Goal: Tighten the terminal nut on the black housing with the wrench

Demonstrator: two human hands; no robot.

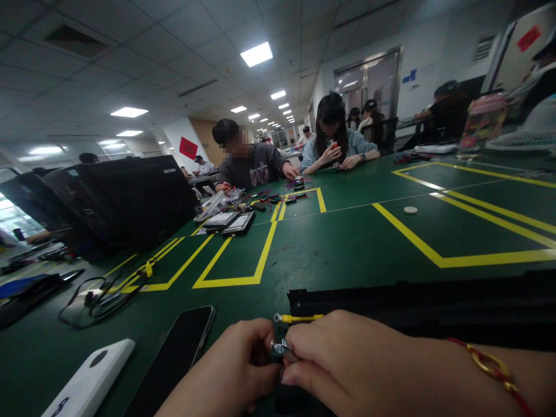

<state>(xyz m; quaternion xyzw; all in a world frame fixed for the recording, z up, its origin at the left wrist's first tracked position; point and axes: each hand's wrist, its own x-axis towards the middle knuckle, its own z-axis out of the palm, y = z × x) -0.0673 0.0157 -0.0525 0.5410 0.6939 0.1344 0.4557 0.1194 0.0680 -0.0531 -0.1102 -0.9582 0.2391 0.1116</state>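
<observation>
Metal fitting (280, 347) clamped between both hands
Left hand (228, 368) and right hand (343, 362) pinch it at lower center, just below a yellow-sleeved wire (299, 318).

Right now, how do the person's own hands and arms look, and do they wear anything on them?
The left hand and the right hand are bare, without gloves, and no sleeve shows on either arm. The right arm wears a red cord bracelet with a gold-coloured oval link.
</observation>
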